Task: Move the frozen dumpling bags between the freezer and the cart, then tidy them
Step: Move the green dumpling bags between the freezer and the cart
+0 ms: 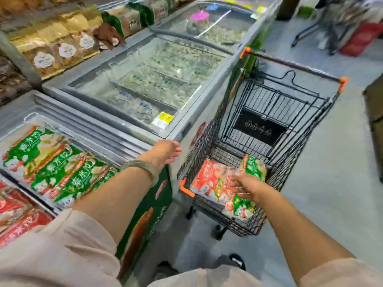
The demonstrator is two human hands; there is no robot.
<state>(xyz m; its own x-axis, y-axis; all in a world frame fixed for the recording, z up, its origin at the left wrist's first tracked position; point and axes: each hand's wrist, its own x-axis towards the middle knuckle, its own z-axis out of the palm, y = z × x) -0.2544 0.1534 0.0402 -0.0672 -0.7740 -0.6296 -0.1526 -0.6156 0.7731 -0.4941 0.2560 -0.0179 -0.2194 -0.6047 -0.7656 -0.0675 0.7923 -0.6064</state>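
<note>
Left hand (165, 151): fingers straight and relaxed, gripping nothing. It hovers at the right corner of the open freezer (99, 129), near the cart (299, 150). I read a pale bangle (143, 168) on that wrist.

Right hand (246, 188): fingers spread flat over the bags in the cart basket, curled round none of them. Motion blur prevents me from confirming contact.

Cart contents: a red bag (208, 181) lies flat at the near end; a far green bag (255, 165) leans just beyond it; a near green bag (241, 209) lies below the right hand, against the near wall.

Freezer contents: overlapping green freezer bags (68, 172) — and, nearer me, red freezer bags (20, 214).

The cart stands just beside a second freezer (145, 83), whose glass lid is closed.
</note>
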